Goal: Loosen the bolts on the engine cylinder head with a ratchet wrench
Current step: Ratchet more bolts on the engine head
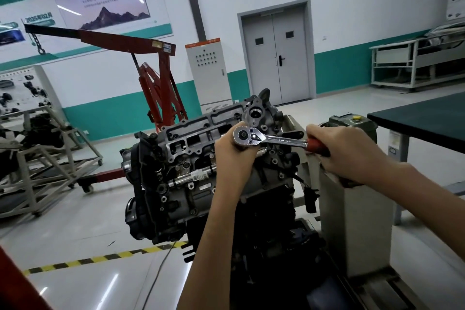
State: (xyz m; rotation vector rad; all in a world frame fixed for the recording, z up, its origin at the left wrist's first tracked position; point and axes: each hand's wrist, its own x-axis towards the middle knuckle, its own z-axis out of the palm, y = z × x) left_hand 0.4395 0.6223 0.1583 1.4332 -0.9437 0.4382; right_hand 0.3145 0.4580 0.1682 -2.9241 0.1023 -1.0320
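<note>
Currently, in the head view, I have both hands on the ratchet wrench [276,139], which lies nearly level across the near, right-hand end of the engine cylinder head [191,143]. My left hand [230,156] cups the round drive end, its fingers curled under and behind it. My right hand [347,153] is wrapped round the red grip at the other end of the shaft, fingers [314,133] closed over the top. The bolt I cannot see. It would sit under the drive end, hidden by the chrome and my left fingers, so I cannot tell how squarely the socket is seated.

I judge this to be the breaking-loose pull on one bolt. To do it well, I would press the drive end straight down with the left hand so the socket cannot rock off. With the right hand I would swing the red grip in one steady arc, not a jerk, with the shaft level with the top face. The risk I see is the socket slipping and my left knuckles striking the castings just beyond them.

From my left fingers, the engine cylinder head stretches away to the left and beyond. The right fingers sit clear of it, out past its right end, above the grey stand [357,214].
</note>
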